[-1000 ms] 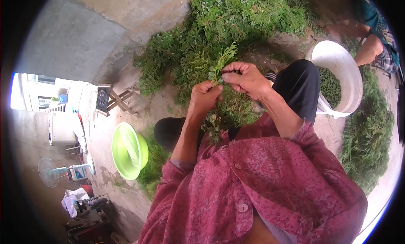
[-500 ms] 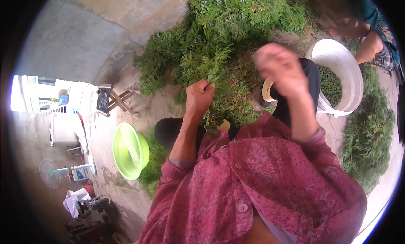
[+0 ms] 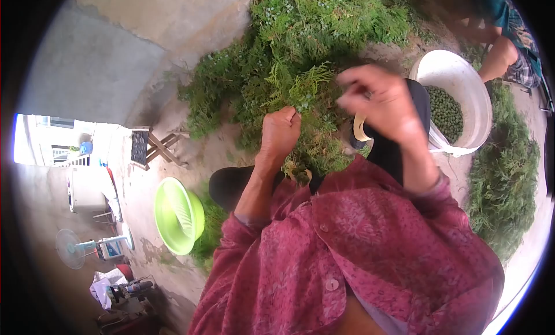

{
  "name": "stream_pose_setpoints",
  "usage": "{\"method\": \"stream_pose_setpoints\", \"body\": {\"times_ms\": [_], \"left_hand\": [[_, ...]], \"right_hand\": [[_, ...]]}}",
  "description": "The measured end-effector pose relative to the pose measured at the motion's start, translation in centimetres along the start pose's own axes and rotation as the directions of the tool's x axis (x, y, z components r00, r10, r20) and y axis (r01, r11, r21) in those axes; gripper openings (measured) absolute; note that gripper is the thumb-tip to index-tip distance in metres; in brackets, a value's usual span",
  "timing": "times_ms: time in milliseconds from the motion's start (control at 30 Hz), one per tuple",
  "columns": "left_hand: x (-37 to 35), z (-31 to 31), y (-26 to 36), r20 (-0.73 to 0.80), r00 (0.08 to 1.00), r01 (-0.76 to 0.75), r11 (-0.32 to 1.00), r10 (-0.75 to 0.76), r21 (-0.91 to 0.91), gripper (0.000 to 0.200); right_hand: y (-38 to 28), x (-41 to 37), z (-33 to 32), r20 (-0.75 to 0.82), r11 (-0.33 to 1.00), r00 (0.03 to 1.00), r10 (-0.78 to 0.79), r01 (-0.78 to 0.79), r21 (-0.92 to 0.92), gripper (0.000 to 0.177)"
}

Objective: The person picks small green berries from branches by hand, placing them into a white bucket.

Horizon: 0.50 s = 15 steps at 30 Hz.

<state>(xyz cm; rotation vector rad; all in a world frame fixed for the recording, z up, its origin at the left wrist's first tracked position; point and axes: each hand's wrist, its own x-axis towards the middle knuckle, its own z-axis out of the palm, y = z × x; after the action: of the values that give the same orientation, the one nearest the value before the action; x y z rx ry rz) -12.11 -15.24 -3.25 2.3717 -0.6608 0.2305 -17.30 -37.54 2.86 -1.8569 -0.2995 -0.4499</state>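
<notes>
My left hand is closed round a green sprig, whose feathery leaves stick out beyond the fist over the pile of cut branches. To the right of it, my right hand hangs in the air above my knee, blurred, with its thumb and fingers apart; nothing clear shows between them. Beside that knee stands a white bucket with many small green berries inside.
Another person's bare leg is at the upper right. More cut branches lie right of the bucket. On the left are a lime-green basin, a folding stool and a fan.
My right hand has dropped slightly and its fingers have spread. My left hand has moved a little to the right with the sprig. The whole view has shifted slightly.
</notes>
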Motion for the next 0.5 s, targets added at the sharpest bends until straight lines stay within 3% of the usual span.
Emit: {"method": "stream_pose_setpoints", "body": {"times_ms": [33, 167, 267, 367, 500], "left_hand": [[0.0, 0.1, 0.1, -0.020, 1.000, -0.019, 1.000, 0.019, -0.010, 0.013], [-0.1, -0.7, 0.7, 0.017, 0.999, 0.046, 0.997, -0.047, 0.058, 0.013], [-0.3, -1.0, 0.5, 0.028, 1.000, 0.002, 0.999, -0.004, 0.054, 0.014], [-0.5, -0.7, 0.3, -0.002, 1.000, 0.009, 0.996, -0.009, 0.089, 0.012], [-0.5, -0.3, 0.5, -0.003, 1.000, 0.018, 0.998, -0.018, 0.056, 0.009]], "right_hand": [[0.2, 0.1, 2.1, 0.078, 0.995, 0.992, -0.098, 0.098, 0.004, 0.031], [1.5, 0.8, 5.9, 0.098, 0.999, 0.995, -0.035, 0.037, -0.019, 0.032], [2.5, 1.1, 6.4, 0.107, 0.999, 0.994, 0.025, -0.023, -0.025, 0.033], [3.0, 1.2, 6.5, 0.135, 0.989, 0.991, 0.007, 0.013, -0.147, 0.036], [2.8, 1.3, 6.8, 0.183, 0.978, 0.975, 0.123, -0.087, -0.192, 0.039]]}}
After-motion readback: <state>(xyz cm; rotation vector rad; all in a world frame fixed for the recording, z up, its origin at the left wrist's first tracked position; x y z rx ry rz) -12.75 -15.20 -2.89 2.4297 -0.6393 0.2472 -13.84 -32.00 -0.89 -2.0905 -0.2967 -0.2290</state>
